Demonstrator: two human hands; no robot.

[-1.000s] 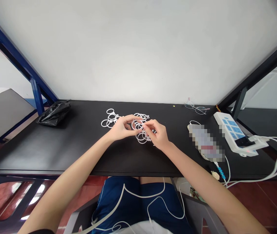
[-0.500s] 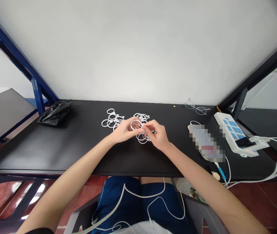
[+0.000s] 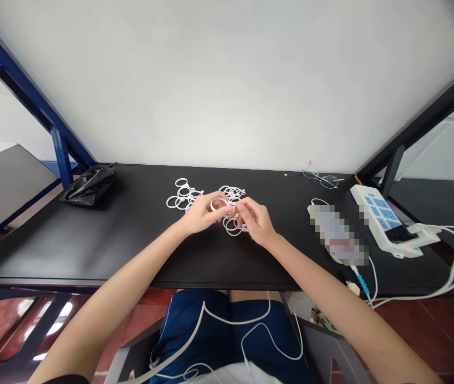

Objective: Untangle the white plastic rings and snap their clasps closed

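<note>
A white ring (image 3: 213, 201) is pinched by my left hand (image 3: 202, 213), tilted above the black desk. My right hand (image 3: 257, 221) meets it at the ring's right side, thumb and fingertips closed on its small end part, whose detail is too small to make out. Beneath and behind my hands lies a pile of similar white rings (image 3: 232, 230), partly covered by my fingers. Left of my left hand, another group of white rings (image 3: 181, 183) lies spread on the desk.
On the black desk (image 3: 130, 240), a black plastic bag (image 3: 88, 186) sits at the far left. Eyeglasses (image 3: 329, 182) lie at the back right. A blurred-out phone (image 3: 339, 234) and a white power strip (image 3: 384, 218) with cables are on the right. White cords (image 3: 235, 323) cross my lap.
The white ring has tipped flatter and shifted slightly left in my left hand. My right fingertips have moved a little at its right side.
</note>
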